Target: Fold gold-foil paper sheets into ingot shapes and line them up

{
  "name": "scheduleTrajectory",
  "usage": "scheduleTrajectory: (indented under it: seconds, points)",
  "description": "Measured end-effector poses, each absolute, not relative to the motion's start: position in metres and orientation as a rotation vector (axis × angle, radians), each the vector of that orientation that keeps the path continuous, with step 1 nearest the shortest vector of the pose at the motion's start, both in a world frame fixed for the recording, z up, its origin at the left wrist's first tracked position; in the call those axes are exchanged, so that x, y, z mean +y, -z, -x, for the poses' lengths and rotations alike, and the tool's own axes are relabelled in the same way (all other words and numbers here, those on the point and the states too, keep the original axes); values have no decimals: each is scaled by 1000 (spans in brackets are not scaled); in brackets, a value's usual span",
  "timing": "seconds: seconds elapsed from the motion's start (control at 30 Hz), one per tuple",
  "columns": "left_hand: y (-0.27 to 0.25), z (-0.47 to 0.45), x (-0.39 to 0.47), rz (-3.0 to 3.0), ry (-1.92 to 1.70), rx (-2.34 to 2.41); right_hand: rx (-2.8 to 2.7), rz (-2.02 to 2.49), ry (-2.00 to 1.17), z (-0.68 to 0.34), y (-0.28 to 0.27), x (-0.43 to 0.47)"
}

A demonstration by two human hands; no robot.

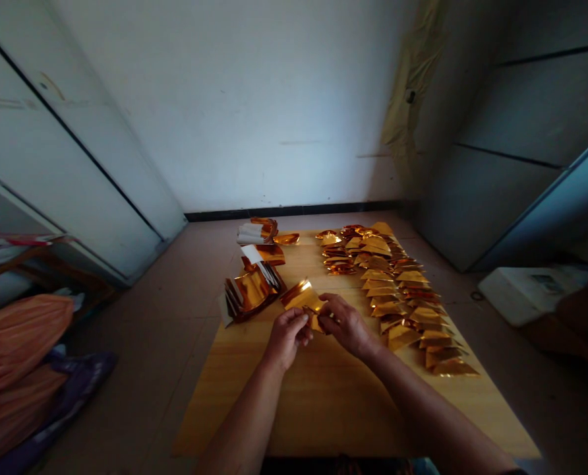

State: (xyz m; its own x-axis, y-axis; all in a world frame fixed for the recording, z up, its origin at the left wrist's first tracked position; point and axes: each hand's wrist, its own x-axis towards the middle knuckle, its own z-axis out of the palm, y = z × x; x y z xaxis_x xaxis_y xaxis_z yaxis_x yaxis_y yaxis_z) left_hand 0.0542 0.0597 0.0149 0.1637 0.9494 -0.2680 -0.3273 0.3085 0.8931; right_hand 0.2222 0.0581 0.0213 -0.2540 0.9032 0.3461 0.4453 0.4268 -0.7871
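Note:
Both of my hands are closed on one sheet of gold foil paper [300, 295] above the middle of the wooden table. My left hand [286, 335] pinches its near edge between thumb and fingers. From the other side, my right hand [346, 323] grips the near right part, where the foil looks bent; the exact fold is hidden by the fingers. Left of my hands lies a curved stack of gold foil sheets [252, 290] with pale backs. Rows of folded gold foil pieces [380, 290] overlap along the table's right side.
The wooden table [294, 402] stands on a tiled floor before a white wall [274, 119]. More foil sheets [257, 232] lie at its far left. Orange and purple cloth [22, 356] is at left, a white box [519, 293] at right, with grey cabinets [501, 178] behind.

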Motion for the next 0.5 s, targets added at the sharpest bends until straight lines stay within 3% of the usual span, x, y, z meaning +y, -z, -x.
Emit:
scheduleTrajectory:
  seconds: [0.3, 0.5]
  points:
    - [-14, -68, 60, -830, -1178, 1223, -2004, 1115, -240, -215, -15, 51]
    - [-15, -67, 61, -670, -1137, 1073, -2190, 1116, -67, -218, -13, 51]
